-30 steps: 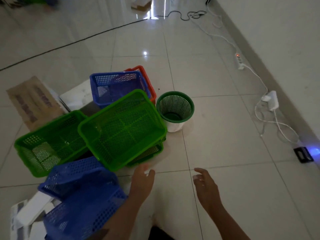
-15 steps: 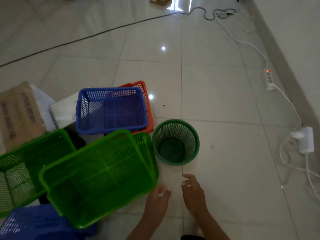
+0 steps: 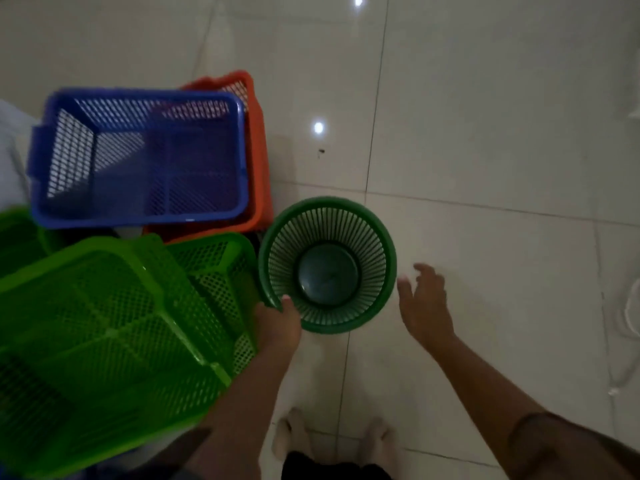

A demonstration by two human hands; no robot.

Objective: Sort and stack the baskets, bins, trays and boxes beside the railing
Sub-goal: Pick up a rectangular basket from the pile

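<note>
since a second ago both hands have come forward to the round green bin: left hand pinches its near rim, thumb inside; right hand spread, just beside the far wall, not touching. bin upright on glossy tile floor, beside tilted green basket, blue basket and orange basket. slatted thin plastic, probably light, springy; best lifted by the stiff rim.

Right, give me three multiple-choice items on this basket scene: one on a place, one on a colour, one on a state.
1. The blue basket sits: A) in the orange basket B) in the round bin C) alone on the floor.
2. The round bin is: A) red B) dark green C) white.
3. The left hand: A) hangs free B) grips the bin's rim C) holds a cable.

Answers: 1 A, orange rim shows around it. 2 B, green slatted wall. 3 B, thumb over the rim; right hand is open beside it.
</note>
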